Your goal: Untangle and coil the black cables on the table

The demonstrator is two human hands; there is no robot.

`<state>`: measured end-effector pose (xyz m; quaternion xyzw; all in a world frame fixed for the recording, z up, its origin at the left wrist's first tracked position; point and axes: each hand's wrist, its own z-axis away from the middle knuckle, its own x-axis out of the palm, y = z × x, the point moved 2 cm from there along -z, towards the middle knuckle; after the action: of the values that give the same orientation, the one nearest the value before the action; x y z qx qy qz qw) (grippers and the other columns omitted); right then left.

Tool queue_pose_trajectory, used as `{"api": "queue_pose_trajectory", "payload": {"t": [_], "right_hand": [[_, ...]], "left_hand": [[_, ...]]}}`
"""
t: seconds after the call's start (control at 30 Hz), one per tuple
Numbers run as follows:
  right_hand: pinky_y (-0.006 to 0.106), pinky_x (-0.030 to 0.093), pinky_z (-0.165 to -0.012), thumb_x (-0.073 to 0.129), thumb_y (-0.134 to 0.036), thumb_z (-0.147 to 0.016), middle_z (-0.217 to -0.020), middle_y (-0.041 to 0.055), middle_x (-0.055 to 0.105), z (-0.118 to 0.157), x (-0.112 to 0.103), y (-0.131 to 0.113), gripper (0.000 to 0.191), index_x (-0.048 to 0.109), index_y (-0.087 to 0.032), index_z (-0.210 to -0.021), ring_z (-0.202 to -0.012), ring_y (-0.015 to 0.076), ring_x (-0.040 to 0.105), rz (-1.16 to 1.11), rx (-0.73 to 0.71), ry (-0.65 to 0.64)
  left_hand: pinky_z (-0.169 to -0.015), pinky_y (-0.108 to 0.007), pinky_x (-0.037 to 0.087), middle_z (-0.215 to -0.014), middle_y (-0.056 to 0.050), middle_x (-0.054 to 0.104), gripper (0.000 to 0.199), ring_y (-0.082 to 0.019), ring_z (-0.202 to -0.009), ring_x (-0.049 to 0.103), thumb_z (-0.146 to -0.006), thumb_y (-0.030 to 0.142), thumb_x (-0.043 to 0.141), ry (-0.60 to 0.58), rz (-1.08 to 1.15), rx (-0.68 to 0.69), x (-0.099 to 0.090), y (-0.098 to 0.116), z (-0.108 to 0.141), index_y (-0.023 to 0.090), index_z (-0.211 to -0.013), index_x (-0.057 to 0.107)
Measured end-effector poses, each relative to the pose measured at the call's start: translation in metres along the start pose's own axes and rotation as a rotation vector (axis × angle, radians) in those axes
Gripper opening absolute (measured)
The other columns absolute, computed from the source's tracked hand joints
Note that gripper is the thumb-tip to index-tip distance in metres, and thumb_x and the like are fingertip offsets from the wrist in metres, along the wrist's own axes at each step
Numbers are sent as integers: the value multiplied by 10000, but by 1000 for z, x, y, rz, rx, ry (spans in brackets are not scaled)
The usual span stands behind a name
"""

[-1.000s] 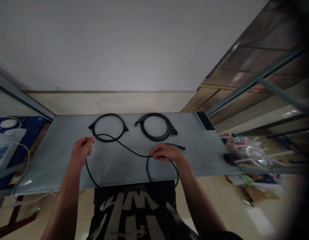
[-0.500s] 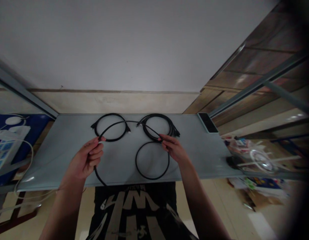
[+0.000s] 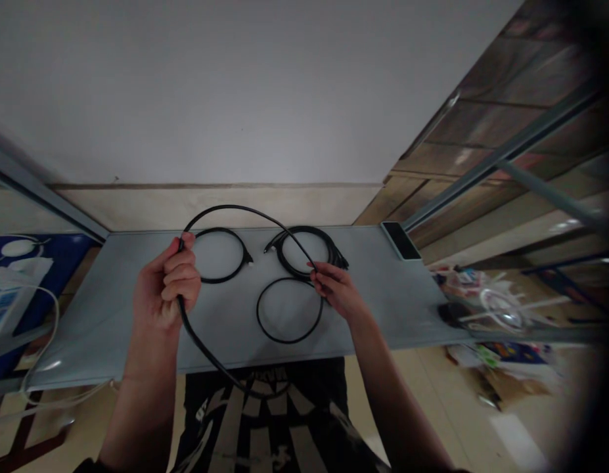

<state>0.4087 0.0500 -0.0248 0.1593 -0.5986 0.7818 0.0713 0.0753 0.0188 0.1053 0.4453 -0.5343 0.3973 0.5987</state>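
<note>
My left hand [image 3: 169, 282] is closed around a black cable [image 3: 235, 207], raised above the left part of the table. From that fist one stretch of cable arches across to my right hand [image 3: 336, 284], whose fingers pinch it. Another stretch hangs from the left fist and curves down past the table's front edge, in front of the shirt. A thin loop [image 3: 259, 322] of black cable lies below my right hand, its upper right part hidden there. Behind the arch rest a coiled black cable [image 3: 225, 281] at left and a thicker coil [image 3: 311, 229] at right, both with connector ends showing.
The grey table [image 3: 378, 309] meets a pale wall. A phone [image 3: 401, 240] lies at its back right corner. At right are a metal frame and a clutter of items with a white wheel-like object [image 3: 508, 310]. White cords [image 3: 55, 315] hang at left.
My left hand has risen with the cable and turned more upright, so the arch is taller. My right hand stays about where it was. The view has shifted slightly.
</note>
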Motion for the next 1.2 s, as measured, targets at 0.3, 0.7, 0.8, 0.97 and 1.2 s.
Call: {"api": "queue_pose_trajectory", "payload": {"t": [0.3,0.7,0.8,0.97,1.2], "right_hand": [[223,398,-544,804,-292,-763,-828,21,632,-6,13,-27,363,758,-202,-1112,-664,98,541,59,-19,-65],[372,520,-873,731,-385,-862,-1265,77,648,4,24,-60,533,600,-327,-1375,-1055,217,655,115,-182,-198],[399,507,-947,709,-413,-890,-1351,99,619,21,33,-43,574,545,-325,-1433,-1165,247,634,124,-106,-260],[413,499,-997,730,-496,-854,-1398,105,586,34,37,16,666,508,-322,-1457,-1186,239,619,252,-17,-62],[395,483,-1014,604,-537,-937,-1188,91,707,100,55,53,463,692,-234,-1276,-1162,244,629,508,248,-683]], "left_hand": [[-293,-75,227,-537,93,326,375,-50,-327,218,-1092,201,200,-61,-86,121,28,-40,16,201,-1174,566],[-279,-114,185,-556,69,307,385,-64,-340,237,-1097,241,240,48,-202,116,71,-57,-5,243,-1183,615],[-284,-120,190,-566,69,296,395,-67,-351,243,-1103,267,226,83,-211,77,57,-51,-5,228,-1223,601],[-288,-115,195,-547,77,287,393,-69,-356,262,-1106,262,229,80,-132,73,27,-38,-6,207,-1209,604],[-282,-108,195,-539,92,277,374,-63,-344,267,-1094,194,219,97,-37,120,2,-23,4,174,-1170,585]]}}
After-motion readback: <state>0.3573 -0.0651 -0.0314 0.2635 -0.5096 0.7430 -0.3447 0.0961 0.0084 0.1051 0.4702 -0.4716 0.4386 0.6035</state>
